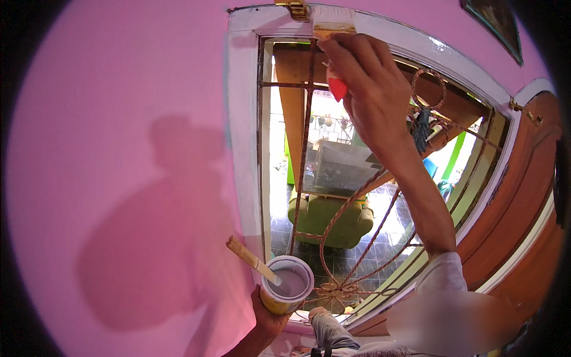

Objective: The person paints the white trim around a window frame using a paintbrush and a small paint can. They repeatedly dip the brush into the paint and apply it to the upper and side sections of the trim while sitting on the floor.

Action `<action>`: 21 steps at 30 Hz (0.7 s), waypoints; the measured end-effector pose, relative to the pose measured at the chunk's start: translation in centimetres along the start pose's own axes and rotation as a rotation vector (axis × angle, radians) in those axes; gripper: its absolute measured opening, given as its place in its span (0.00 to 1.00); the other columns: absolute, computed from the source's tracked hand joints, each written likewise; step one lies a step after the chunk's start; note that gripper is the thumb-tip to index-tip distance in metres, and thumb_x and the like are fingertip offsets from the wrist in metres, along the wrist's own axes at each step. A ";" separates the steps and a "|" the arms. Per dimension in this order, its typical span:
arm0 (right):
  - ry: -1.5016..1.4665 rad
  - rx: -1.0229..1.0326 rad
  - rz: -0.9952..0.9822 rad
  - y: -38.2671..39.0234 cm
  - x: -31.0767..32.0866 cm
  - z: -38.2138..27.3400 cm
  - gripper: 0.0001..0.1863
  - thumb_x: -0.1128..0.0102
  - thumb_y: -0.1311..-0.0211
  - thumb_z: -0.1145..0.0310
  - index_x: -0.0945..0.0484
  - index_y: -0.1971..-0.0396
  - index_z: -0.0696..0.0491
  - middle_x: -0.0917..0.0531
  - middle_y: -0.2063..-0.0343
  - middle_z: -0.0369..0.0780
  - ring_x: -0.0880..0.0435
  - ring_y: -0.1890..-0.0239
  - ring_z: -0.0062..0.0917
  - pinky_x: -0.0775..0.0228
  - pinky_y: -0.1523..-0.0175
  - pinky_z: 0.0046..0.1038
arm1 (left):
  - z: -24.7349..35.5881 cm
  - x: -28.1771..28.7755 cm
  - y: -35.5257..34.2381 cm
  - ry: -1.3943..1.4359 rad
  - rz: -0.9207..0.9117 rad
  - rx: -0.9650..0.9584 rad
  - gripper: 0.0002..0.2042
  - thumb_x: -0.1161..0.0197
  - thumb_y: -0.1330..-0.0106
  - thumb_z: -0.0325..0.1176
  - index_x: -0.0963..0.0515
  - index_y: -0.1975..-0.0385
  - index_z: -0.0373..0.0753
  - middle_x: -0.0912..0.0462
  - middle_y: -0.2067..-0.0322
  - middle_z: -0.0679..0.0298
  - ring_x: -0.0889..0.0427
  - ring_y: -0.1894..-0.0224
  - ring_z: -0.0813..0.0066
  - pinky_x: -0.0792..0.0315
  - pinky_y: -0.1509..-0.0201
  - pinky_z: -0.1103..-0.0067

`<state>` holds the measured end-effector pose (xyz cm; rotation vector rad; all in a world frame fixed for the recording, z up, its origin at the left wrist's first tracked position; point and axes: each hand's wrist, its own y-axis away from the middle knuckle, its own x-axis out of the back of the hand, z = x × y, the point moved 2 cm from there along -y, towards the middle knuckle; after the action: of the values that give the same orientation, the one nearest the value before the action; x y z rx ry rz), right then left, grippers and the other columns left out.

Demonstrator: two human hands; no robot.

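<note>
My right hand (pixel 375 89) is raised at the top of a white window frame (pixel 244 143). Its fingers grip a paintbrush (pixel 334 28) with a red-tipped handle, and the bristles lie against the frame's upper edge, just beside a brass-coloured hinge (pixel 295 8). Low down, my left hand (pixel 270 315) is wrapped round a small paint can (pixel 287 300), holding it upright. Pale greyish-white paint (pixel 292 279) shows inside the can. A flat wooden stick (pixel 247 254) leans out over its rim toward the left, its lower end coated in paint.
A rusty metal grille (pixel 324 238) with twisted bars and rings spans the window opening. Pink wall (pixel 148 71) borders the frame at left. A brown wooden shutter (pixel 511 196) stands open at right. Beyond the grille are a green armchair (pixel 330 223) and dark floor tiles.
</note>
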<state>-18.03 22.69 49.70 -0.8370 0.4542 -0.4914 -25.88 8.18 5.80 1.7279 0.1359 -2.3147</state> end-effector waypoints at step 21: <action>0.058 -0.032 -0.058 3.2 3.7 3.5 0.22 0.30 0.47 0.77 0.17 0.49 0.49 0.15 0.53 0.36 0.17 0.51 0.34 0.21 0.50 0.36 | 0.0 0.8 -0.1 0.008 0.029 0.003 0.35 0.53 0.32 0.64 0.35 0.33 0.44 0.25 0.40 0.53 0.23 0.40 0.51 0.25 0.43 0.45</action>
<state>-12.41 24.44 48.54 -0.8706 0.4937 -0.5640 -26.13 8.16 5.02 1.7290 0.1080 -2.2891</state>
